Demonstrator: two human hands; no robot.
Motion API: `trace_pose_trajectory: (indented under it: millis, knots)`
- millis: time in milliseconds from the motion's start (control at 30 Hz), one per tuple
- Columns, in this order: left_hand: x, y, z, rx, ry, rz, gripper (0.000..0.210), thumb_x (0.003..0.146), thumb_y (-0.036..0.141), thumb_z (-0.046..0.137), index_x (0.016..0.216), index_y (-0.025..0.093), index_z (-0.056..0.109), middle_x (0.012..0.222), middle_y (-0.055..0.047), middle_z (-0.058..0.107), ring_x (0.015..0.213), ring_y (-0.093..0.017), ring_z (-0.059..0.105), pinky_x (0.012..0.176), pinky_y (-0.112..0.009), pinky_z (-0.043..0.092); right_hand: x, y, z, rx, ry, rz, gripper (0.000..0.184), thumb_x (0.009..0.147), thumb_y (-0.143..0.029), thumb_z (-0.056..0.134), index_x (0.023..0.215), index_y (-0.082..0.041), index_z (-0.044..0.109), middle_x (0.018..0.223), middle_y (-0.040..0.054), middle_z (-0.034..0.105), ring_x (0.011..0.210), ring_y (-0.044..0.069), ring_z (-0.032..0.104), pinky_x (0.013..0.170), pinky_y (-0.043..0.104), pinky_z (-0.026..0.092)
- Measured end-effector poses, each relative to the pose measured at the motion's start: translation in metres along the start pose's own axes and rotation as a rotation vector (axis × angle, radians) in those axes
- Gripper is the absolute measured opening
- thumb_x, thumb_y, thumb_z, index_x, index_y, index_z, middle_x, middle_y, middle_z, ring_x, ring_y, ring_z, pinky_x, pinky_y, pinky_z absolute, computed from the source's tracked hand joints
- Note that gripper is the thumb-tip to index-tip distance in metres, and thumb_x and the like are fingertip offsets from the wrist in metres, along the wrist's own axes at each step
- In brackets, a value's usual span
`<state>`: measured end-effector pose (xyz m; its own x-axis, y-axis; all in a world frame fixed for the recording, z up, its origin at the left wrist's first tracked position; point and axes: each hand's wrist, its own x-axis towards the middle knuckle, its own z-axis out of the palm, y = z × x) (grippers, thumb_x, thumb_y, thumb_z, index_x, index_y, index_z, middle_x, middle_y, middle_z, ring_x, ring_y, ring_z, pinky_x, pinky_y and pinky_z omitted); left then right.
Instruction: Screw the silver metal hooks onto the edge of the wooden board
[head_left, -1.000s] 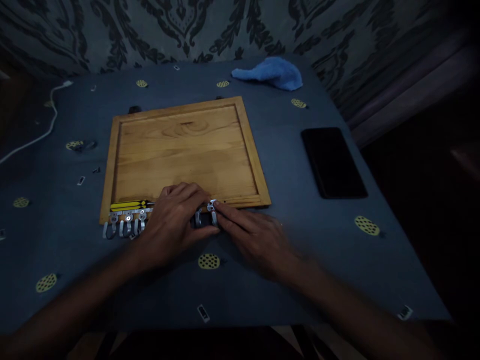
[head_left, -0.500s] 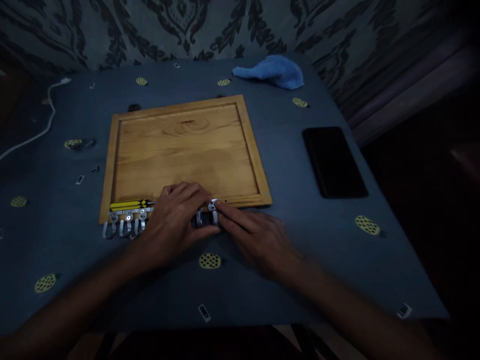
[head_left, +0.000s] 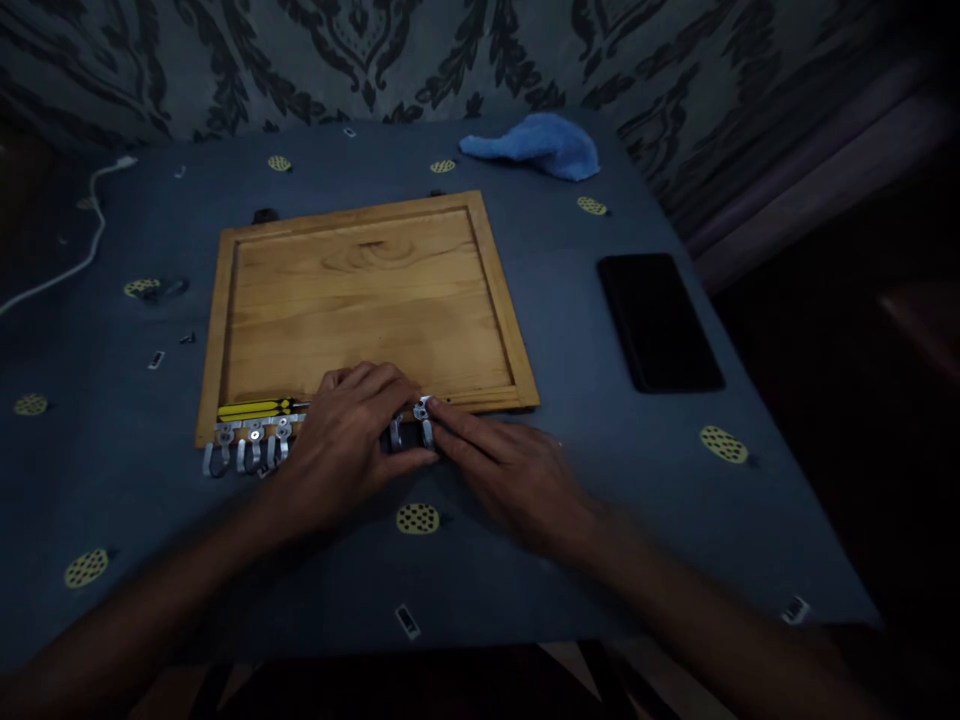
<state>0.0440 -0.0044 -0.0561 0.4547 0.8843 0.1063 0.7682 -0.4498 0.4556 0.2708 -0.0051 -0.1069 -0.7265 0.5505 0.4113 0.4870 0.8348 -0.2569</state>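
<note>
A metal hook rail [head_left: 255, 436] with several silver hooks lies along the near edge of a framed wooden board [head_left: 375, 300]. My left hand [head_left: 349, 430] is closed over the middle of the rail, hiding that stretch. At the rail's right end, my right hand [head_left: 495, 460] has its fingertips pressed on the last hook plate [head_left: 421, 408]. The two hands almost meet there. Just above the rail's left part rests a yellow and black screwdriver [head_left: 255, 408] on the board; my left hand covers its tip.
Right of the board lies a black phone or tablet [head_left: 660, 322]. A blue cloth [head_left: 540, 145] sits at the back, and a white cable [head_left: 97, 225] runs along the left. Small dark screws [head_left: 187, 338] lie left of the board on the pineapple-patterned tablecloth [head_left: 570, 330].
The whole view has shifted slightly, so things appear a little further left. Both hands keep the same place on the hook rail.
</note>
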Motion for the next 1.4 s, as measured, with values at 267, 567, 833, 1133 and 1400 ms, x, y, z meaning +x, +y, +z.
trace_pose_trajectory:
  millis: [267,567,833,1133,1400]
  knots:
    - [0.001,0.001,0.0,-0.01,-0.019,-0.018,0.036,0.086,0.044,0.08,0.107,0.019,0.064,0.107,-0.004,0.069,0.1,-0.025,0.062,0.083,-0.039,0.039,0.001,-0.001,-0.003,0.025,-0.02,0.012,0.043,0.095,-0.002,0.054,0.135,-0.012,0.064,0.144,0.0132,0.066,0.108,0.024,0.074,0.085,0.038,0.067]
    - [0.0,0.0,0.0,-0.004,-0.019,-0.013,0.036,0.088,0.046,0.078,0.107,0.019,0.063,0.107,-0.004,0.068,0.101,-0.025,0.062,0.083,-0.039,0.039,-0.001,0.0,-0.002,0.015,-0.048,0.014,0.045,0.096,-0.004,0.052,0.138,-0.014,0.062,0.144,0.013,0.066,0.109,0.024,0.074,0.086,0.04,0.067]
    - [0.001,-0.001,0.0,0.0,-0.022,-0.016,0.036,0.087,0.044,0.079,0.108,0.02,0.063,0.108,-0.004,0.069,0.101,-0.025,0.062,0.085,-0.039,0.04,0.003,-0.002,-0.004,0.001,-0.048,0.008,0.043,0.096,-0.003,0.051,0.136,-0.012,0.063,0.145,0.0128,0.065,0.107,0.023,0.074,0.083,0.037,0.067]
    - [0.0,-0.003,-0.004,-0.03,-0.064,-0.035,0.045,0.084,0.05,0.08,0.112,0.019,0.061,0.112,-0.007,0.067,0.104,-0.026,0.061,0.089,-0.041,0.045,0.005,-0.002,-0.009,0.048,-0.048,0.024,0.039,0.097,-0.003,0.054,0.133,-0.013,0.066,0.144,0.0132,0.066,0.106,0.024,0.076,0.084,0.04,0.068]
    - [0.002,-0.007,-0.017,-0.07,-0.149,-0.066,0.044,0.086,0.051,0.077,0.112,0.02,0.061,0.112,-0.008,0.067,0.104,-0.026,0.06,0.09,-0.043,0.05,0.007,0.0,-0.008,0.061,-0.055,0.015,0.037,0.098,-0.004,0.051,0.13,-0.014,0.068,0.145,0.0125,0.066,0.105,0.023,0.077,0.085,0.04,0.069]
